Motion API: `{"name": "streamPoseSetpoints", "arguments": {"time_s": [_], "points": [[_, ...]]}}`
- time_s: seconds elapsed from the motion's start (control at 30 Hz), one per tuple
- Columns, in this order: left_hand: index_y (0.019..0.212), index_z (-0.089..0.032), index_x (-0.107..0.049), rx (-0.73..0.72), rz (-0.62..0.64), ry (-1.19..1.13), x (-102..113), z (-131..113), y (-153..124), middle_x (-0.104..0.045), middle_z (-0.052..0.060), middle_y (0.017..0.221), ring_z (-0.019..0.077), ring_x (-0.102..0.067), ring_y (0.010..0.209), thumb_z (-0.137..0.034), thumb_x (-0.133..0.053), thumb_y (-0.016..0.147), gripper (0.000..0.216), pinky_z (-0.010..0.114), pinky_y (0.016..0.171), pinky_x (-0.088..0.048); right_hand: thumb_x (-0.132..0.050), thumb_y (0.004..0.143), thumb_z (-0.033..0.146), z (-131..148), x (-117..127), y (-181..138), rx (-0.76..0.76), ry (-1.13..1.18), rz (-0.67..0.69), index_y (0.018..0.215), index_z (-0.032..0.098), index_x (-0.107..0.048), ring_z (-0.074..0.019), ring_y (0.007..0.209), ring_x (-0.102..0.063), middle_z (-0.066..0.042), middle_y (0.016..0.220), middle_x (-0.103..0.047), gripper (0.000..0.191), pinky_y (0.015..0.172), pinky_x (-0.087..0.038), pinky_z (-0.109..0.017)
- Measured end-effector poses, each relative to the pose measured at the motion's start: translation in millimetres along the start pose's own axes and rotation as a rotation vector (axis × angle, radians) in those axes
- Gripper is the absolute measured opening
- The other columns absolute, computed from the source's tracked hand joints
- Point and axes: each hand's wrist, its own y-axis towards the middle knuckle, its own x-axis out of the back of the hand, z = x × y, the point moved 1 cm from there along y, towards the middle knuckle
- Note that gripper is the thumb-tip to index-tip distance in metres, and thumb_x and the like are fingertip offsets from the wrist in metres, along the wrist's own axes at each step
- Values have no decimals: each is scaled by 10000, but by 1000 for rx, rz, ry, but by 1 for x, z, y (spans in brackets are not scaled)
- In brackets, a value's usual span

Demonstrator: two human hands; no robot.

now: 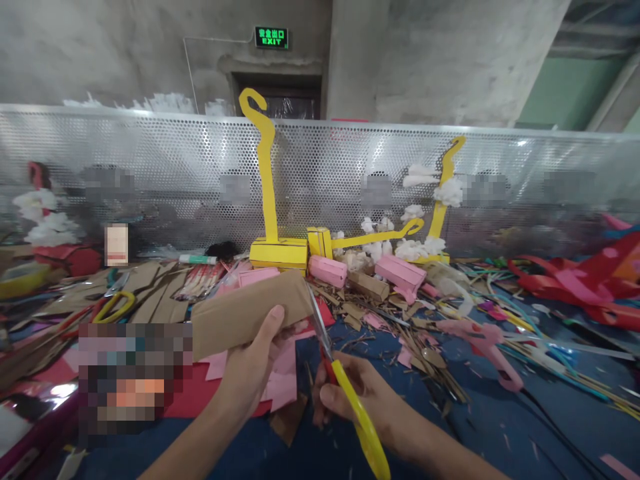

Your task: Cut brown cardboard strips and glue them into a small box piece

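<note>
A flat brown piece of cardboard [235,310] is gripped in my left hand [260,343], thumb on its front face and fingers behind it. My right hand [355,390] holds a pair of scissors [357,407] with yellow handles. The scissor blades point up and to the left, touching or very near the cardboard's right end. Whether the blades are spread cannot be made out. Pink paper [283,377] and a red sheet [193,397] lie beneath my left hand.
Yellow hook-shaped paper models [269,193] stand against a perforated metal divider [345,173]. Pink folded boxes [400,273] and cardboard scraps [430,367] lie ahead. A pink glue gun [483,340] with a black cord rests right; yellow-handled scissors [115,307] lie left.
</note>
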Motion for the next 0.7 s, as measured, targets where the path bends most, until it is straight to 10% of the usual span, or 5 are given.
{"name": "streamPoseSetpoints", "arguments": {"time_s": [0.7], "points": [[1213,-158,-667,-9,12,52,-1,1,-2,-786,84,1028,233,-757,847,-295,-866,683,582,425,879,-624,-840,671,597,-1,0,-1,-3,19,-26,838,173,-544,-128,614,-609,15,687,-597,543,647,-507,-276]]}}
